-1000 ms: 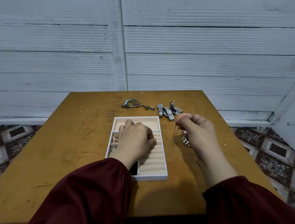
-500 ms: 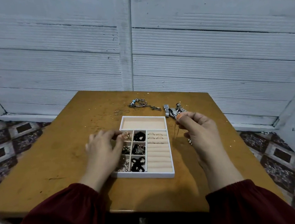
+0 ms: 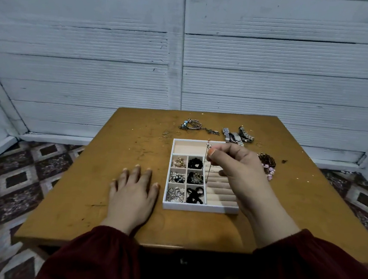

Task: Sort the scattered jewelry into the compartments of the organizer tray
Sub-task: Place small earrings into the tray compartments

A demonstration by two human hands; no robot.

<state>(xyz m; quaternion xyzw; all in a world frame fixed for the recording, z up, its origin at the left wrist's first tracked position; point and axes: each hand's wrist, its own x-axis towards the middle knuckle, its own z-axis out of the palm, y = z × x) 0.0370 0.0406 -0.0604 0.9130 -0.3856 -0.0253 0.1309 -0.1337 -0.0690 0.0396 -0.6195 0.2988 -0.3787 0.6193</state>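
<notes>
The right hand (image 3: 236,164) pinches a thin chain (image 3: 205,156), dangling it over the middle of the organizer tray (image 3: 199,208), the left hand (image 3: 132,192) flat and empty at its nine o'clock; next, I'd say, lower it into the bare twelve-o'clock compartment (image 3: 191,147).

Table, wall and floor as I see them around the grip of the right hand (image 3: 236,168).
Under the grip, and spreading to every side of it, lies a worn ochre wooden table (image 3: 133,148), scuffed and speckled to the grip's left. Well behind the grip stands a wall (image 3: 271,91) of white ribbed panels, its vertical white post (image 3: 175,72) behind and a little left of the grip. A white skirting board (image 3: 56,138) runs along the wall's foot. Patterned floor tiles (image 3: 20,169), dark squares in pale diamonds, show far left of the grip and again far right, below the table's level.
</notes>
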